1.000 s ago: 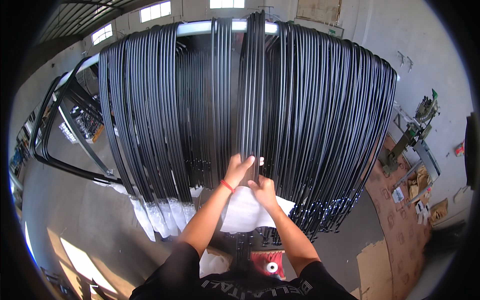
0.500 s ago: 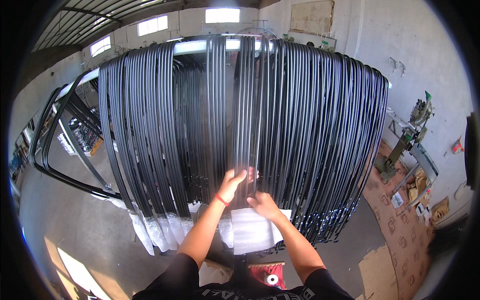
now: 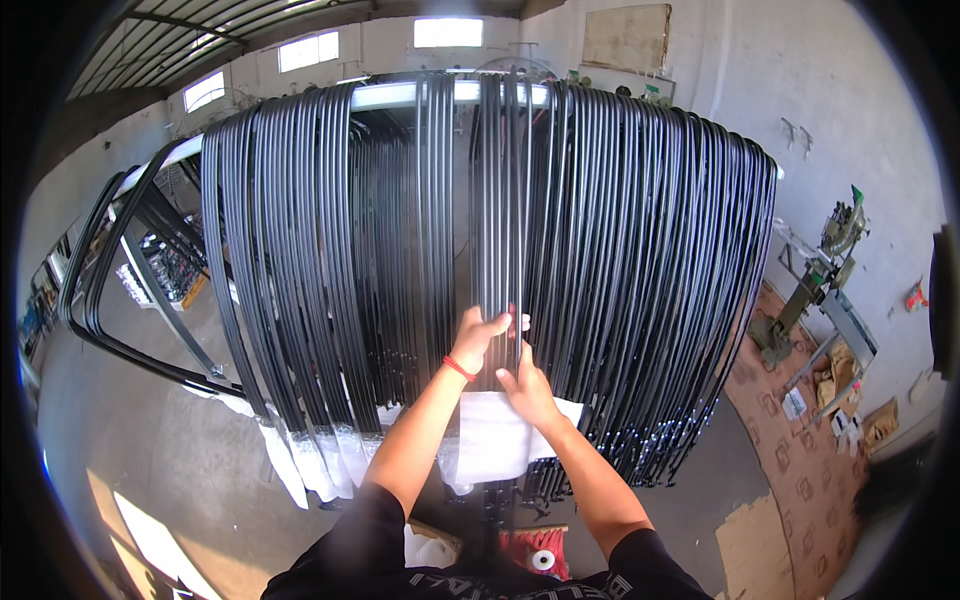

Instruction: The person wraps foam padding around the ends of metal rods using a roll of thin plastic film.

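Long black tubes hang over a rail in bent loops. A small bundle of these black tubes (image 3: 500, 240) runs down the middle into my hands. My left hand (image 3: 482, 338) is closed round the bundle, its thumb across the front and fingertips showing at the right side; a red cord circles the wrist. Just below and to the right, my right hand (image 3: 530, 388) is curled against the same tubes, thumb on their left. Under it, a white wrapping sheet (image 3: 492, 435) lies across the tubes' lower part, its upper right touching my right hand. The tube ends behind the sheet are hidden.
The pale metal rail (image 3: 385, 95) carries many more tubes on both sides. Clear plastic and white wrapping (image 3: 325, 462) covers several tube ends at lower left. A green machine (image 3: 840, 225) stands by the right wall. A white roll (image 3: 543, 560) sits low in front of me.
Both my hands have moved up and slightly right along with the held tubes. The white sheet has risen a little, and more dark tube ends show below it.
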Demonstrator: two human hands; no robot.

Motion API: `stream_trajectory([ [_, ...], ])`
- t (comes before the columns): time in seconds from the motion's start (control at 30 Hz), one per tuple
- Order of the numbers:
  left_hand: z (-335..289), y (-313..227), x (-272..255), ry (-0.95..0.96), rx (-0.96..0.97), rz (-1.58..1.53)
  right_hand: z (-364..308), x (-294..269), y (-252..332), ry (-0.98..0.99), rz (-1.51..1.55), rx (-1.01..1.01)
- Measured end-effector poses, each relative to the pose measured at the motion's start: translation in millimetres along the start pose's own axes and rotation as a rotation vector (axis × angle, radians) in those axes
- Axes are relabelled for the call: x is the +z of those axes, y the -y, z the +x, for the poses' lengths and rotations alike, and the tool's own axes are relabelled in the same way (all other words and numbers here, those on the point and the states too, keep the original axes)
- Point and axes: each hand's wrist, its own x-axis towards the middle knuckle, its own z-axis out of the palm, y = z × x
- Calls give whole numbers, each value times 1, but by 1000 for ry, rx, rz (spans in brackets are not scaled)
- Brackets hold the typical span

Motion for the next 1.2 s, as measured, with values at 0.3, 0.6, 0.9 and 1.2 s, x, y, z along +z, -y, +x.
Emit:
stream_trajectory([
  [0.3, -3, -4, 0, -77, 96, -29, 13, 4, -8, -139, 177, -285],
  [0.6, -12, -16, -19, -80, 82, 2, 27, 10, 2, -235, 261, -255],
  [0.9, -27, -33, -30, -121, 6, 73, 21, 20, 16, -248, 235, -110],
  [1.2, -17, -33, -43, 97, -193, -35, 12, 1, 4, -204, 453, -113],
])
